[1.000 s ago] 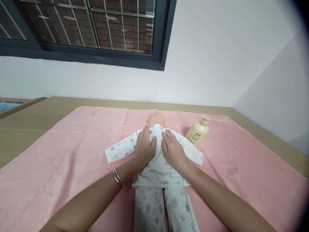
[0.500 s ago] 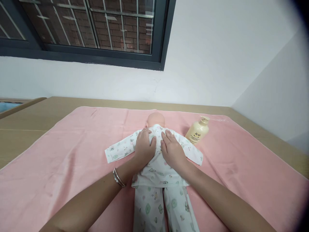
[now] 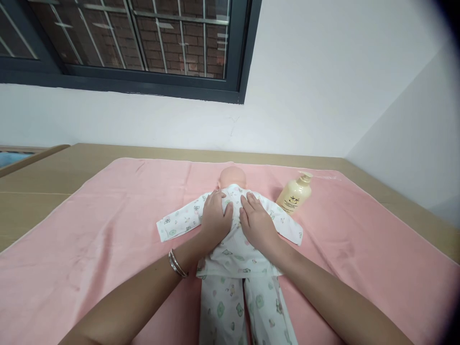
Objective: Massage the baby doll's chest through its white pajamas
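A baby doll lies on a pink cloth, its bald head pointing away from me and its face not showing. It wears a white printed long-sleeved top and matching trousers, with both sleeves spread out to the sides. My left hand rests flat on the left of the doll's upper back, fingers stretched out. On the other side of the back lies my right hand, also flat with its fingers extended. Neither hand grips anything. Silver bangles circle my left wrist.
A cream pump bottle lies tilted beside the doll's right-hand sleeve. The pink cloth covers most of a wooden surface. Behind it rises a white wall with a dark-framed barred window.
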A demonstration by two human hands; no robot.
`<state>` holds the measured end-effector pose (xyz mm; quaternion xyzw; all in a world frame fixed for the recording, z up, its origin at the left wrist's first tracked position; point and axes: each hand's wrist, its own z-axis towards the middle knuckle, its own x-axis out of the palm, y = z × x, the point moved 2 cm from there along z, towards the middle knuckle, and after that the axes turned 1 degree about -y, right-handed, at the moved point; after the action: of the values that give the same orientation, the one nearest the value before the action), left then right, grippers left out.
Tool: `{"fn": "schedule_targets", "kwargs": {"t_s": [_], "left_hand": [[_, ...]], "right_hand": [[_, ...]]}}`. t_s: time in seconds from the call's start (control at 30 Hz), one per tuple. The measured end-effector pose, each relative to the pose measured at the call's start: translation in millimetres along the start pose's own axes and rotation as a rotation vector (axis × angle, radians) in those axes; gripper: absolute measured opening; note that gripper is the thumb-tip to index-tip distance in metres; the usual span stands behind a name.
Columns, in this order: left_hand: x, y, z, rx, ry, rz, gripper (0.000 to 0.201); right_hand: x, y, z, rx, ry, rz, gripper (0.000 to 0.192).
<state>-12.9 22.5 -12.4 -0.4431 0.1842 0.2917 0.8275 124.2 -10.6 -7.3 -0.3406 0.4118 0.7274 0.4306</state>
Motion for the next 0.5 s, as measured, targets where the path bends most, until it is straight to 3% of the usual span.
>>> {"fn": "schedule_targets", "kwargs": {"t_s": [0.33,0.5], "left_hand": [[0.4,0.3,0.5,0.014,-0.007,0.024,0.021],[2.1,0.5,-1.5,0.071,0.072,0.106,0.034]], "right_hand": [[-1.2,1.5,0.1,-0.013,-0.01,-0.018,0.05],[-2.6,-1.8,2.4,0.024,0.007,0.053,0.05]]}}
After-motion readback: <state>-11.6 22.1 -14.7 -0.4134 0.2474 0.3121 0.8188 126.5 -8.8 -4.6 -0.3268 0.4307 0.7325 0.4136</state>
